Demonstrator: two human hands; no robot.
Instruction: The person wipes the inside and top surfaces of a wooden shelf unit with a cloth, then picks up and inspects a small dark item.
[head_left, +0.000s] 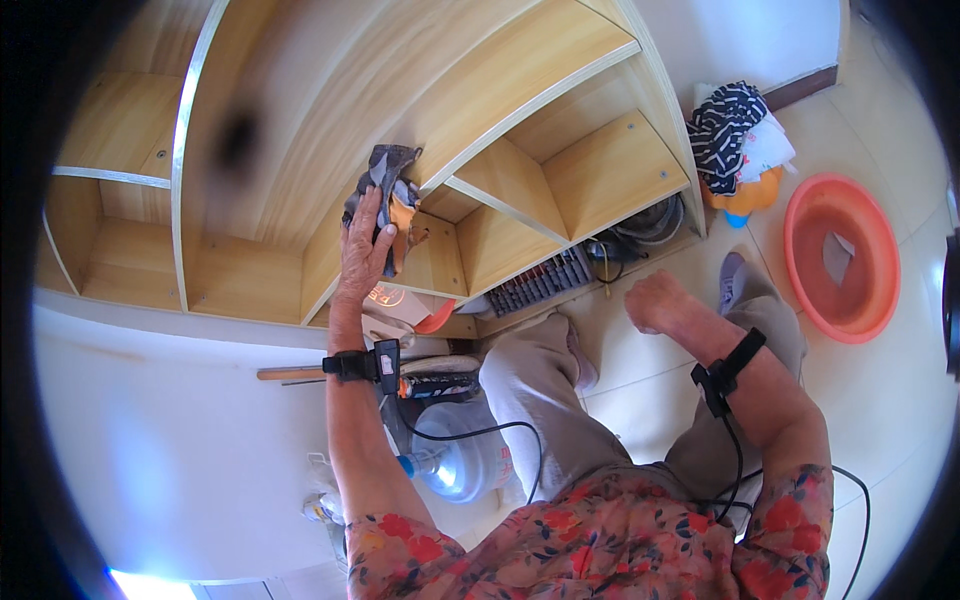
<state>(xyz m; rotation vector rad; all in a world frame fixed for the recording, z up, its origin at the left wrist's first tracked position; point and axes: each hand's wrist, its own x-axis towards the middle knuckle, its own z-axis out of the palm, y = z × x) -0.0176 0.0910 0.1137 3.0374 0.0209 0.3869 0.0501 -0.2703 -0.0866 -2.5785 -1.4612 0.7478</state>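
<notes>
My left hand (364, 251) lies over a crumpled dark grey and orange cloth (401, 214), thumb and fingers against it. The cloth rests against the front edges of a light wood-grain shelf unit (536, 97), where an upright divider meets a long shelf. Part of the cloth is hidden under the palm. My right hand (656, 301) is curled into a fist in front of the unit, above the tiled floor and apart from the shelves. I see nothing in it, though its palm side is hidden.
On the right stand a pinkish-red basin (841, 259) with a pale piece inside and a pile with striped fabric (726, 135). An abacus-like rack (540, 281) and a coiled hose (656, 221) fill the bottom shelf. By my leg lies a large clear water bottle (465, 457). Cables (480, 431) trail from both wrist straps.
</notes>
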